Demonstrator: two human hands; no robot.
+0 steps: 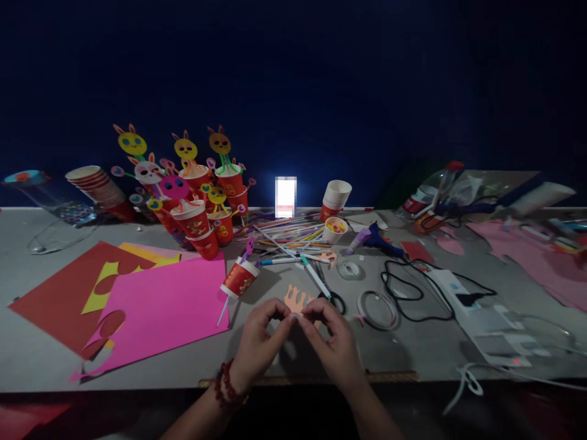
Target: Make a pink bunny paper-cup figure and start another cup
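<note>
My left hand (263, 336) and my right hand (328, 339) meet over the front of the table, thumbs and forefingers pinched together at one spot. Something small and pale seems to be between the fingertips, too small to name. Just behind the fingers is a peach paper cut-out (298, 296) with a scalloped, crown-like edge; whether the fingers touch it I cannot tell. Scissors (337, 302) with black handles lie beyond my right hand, partly under a teal-capped marker (315, 276). A red paper cup (239, 277) with a purple figure leans on its side to the left.
Pink paper (169, 305) and red paper (59, 293) cover the left. Behind stand cup figures (192, 226) and stacked cups (98, 189). Pipe cleaners (288, 235), a tape roll (351, 270), a glue gun (383, 243), a black cable (413, 318) and a power strip (472, 324) lie rightward.
</note>
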